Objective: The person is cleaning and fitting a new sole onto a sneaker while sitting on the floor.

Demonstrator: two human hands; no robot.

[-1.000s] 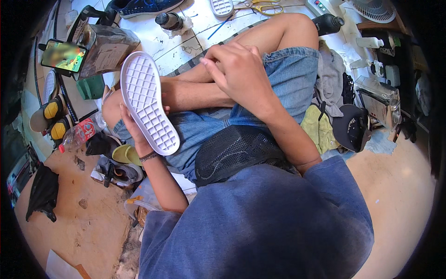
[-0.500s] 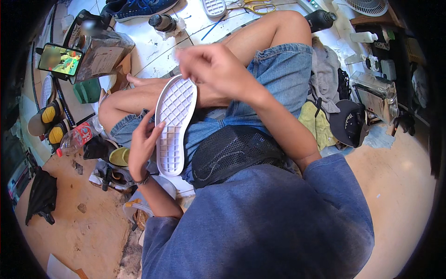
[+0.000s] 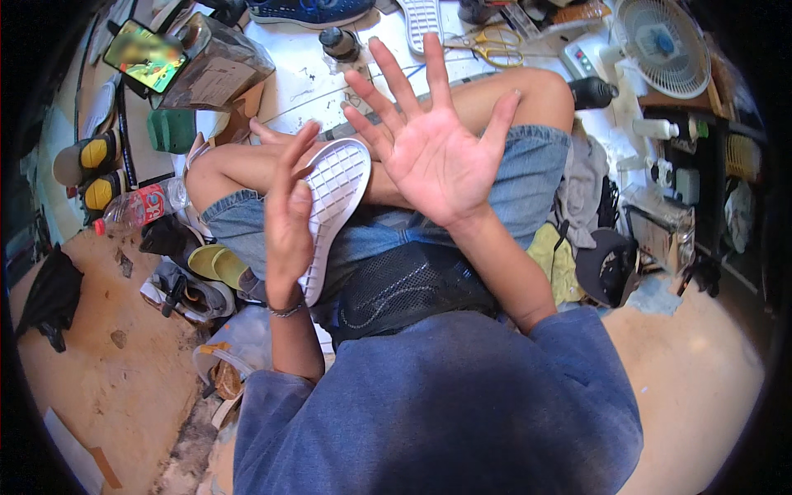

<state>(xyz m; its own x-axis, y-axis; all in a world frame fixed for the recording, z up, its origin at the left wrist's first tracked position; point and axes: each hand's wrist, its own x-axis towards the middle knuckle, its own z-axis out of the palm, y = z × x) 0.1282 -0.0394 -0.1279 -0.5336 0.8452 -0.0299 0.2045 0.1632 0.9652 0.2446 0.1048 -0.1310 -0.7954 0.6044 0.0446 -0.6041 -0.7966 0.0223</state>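
Observation:
A white shoe sole (image 3: pixel 340 177) with a raised grid rests over my crossed legs, its lower part partly hidden by my left hand. My left hand (image 3: pixel 289 227) is upright along the sole's left edge, fingers stretched out and not wrapped around it; I cannot tell whether it touches the sole. My right hand (image 3: pixel 441 161) is raised to the right of the sole's top end, palm up toward the view and fingers spread wide, with nothing in it. Under both hands are my denim shorts (image 3: pixel 520 198) and a black mesh cap (image 3: pixel 412 289) in my lap.
Beyond my legs are a dark bottle (image 3: pixel 340 44), yellow-handled scissors (image 3: pixel 499 47), another white sole (image 3: pixel 422 25) and a blue shoe (image 3: pixel 313 11). A fan (image 3: pixel 660 49) stands far right. On the left are a phone (image 3: pixel 147 56), a plastic bottle (image 3: pixel 136 208) and several shoes.
My right hand has opened from a closed shape, turned palm up and moved right. My left hand's fingers have straightened off the sole. The view has shifted slightly.

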